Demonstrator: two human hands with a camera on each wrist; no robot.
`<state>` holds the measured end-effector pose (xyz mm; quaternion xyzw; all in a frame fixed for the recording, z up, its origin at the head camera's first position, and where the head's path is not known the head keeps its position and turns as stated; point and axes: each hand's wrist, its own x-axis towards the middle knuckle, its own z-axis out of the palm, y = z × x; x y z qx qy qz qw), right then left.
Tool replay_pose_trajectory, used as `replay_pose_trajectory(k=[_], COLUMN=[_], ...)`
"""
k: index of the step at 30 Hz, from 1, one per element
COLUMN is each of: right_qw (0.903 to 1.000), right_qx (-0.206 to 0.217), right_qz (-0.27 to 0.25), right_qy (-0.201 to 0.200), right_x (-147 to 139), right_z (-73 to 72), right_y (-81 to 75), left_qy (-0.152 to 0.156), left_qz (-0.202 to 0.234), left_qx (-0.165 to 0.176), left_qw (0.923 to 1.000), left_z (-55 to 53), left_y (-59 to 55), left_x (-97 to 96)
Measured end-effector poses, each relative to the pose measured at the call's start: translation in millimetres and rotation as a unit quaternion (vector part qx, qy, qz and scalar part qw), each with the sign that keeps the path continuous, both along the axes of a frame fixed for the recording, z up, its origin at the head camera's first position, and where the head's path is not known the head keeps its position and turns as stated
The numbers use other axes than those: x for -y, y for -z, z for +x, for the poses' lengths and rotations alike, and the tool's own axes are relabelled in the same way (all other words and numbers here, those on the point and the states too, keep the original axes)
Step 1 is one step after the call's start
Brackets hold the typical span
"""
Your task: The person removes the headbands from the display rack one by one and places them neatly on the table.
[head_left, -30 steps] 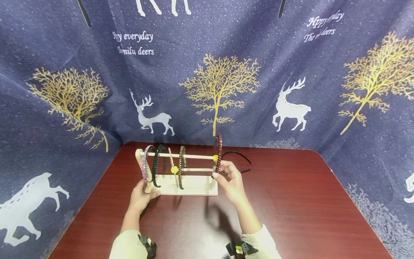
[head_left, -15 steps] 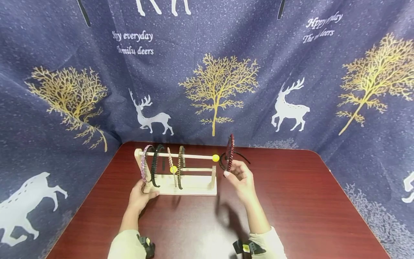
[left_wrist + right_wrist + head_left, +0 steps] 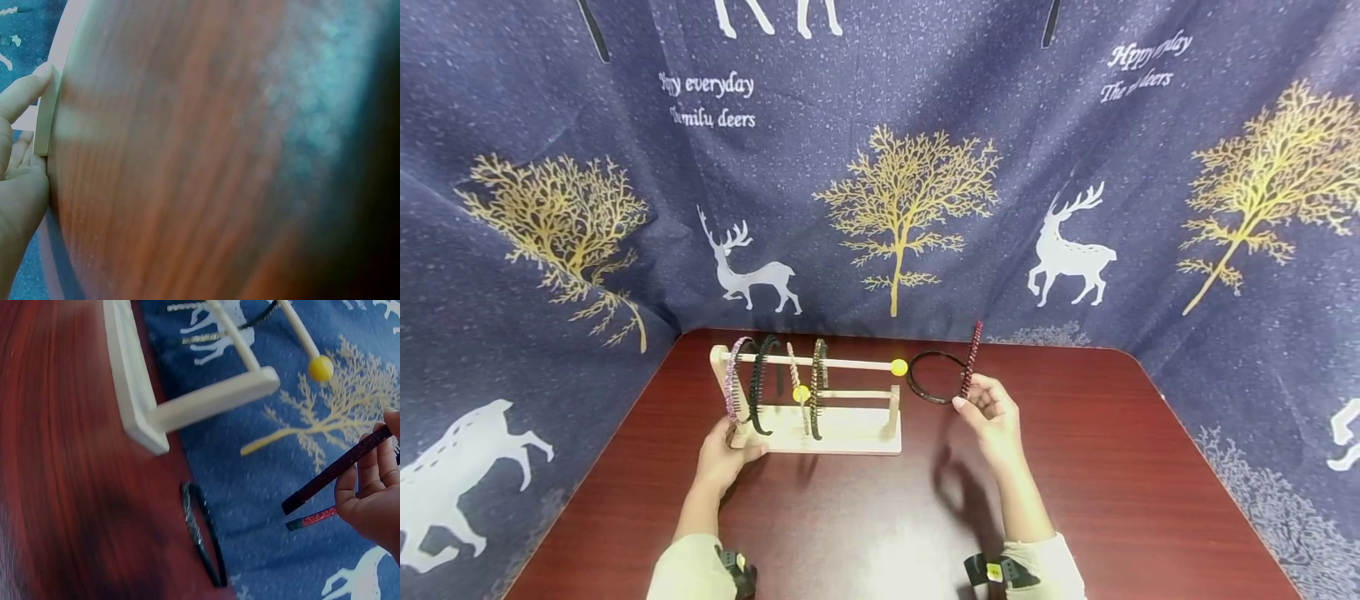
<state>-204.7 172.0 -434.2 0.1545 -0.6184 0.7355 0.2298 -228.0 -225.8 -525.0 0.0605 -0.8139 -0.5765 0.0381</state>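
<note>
Headband [image 3: 973, 354]: dark red, up off the table, right of the rack [image 3: 857, 425], pinched in the right hand [image 3: 1000, 427]; a loose pinch could drop it!
Left hand [image 3: 722, 457]: clamped on the rack's left end; easing off could let it shift.
Black band [image 3: 193, 520]: on the table; a low swing could knock it.

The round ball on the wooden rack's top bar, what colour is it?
The round ball is yellow; the right wrist view shows it best.

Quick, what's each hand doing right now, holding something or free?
Left hand: holding the wooden stand at its base.
Right hand: holding the dark red headband, clear of the stand.
</note>
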Motion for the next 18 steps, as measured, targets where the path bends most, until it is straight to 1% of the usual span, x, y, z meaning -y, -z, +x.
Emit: replay_pose_trajectory(k=[4,8,13,14,15,18], right_qw=[0.9996,0.9982,0.9978,0.9988,0.9988,0.9982], right_qx=[0.021,0.039,0.031,0.018,0.016,0.028], right_qz=[-0.005,-0.014,-0.012,-0.024,-0.022,-0.016], right_qy=[0.021,0.043,0.058,0.040,0.041,0.051], right_x=[-11.2,-23.0,-39.6,-47.2,-50.5,-59.3], right_z=[-0.6,-1.6,-6.9,-15.4,-16.7,-20.0], right_y=[5.5,10.4,19.2,31.6,33.5,38.0], left_qy=[0.000,0.002,0.000,-0.001,-0.001,-0.002], left_qz=[0.003,0.007,0.011,0.012,0.015,0.017], left_qx=[-0.006,-0.004,0.001,0.002,0.001,-0.002], left_qw=[1.0000,1.0000,0.9999,0.9999,0.9999,0.9999], left_z=[0.1,1.2,1.9,1.9,1.7,1.4], left_y=[-0.5,-1.4,-1.4,-1.2,-1.0,-0.9], left_x=[-0.3,-0.7,-1.2,-1.3,-1.4,-1.5])
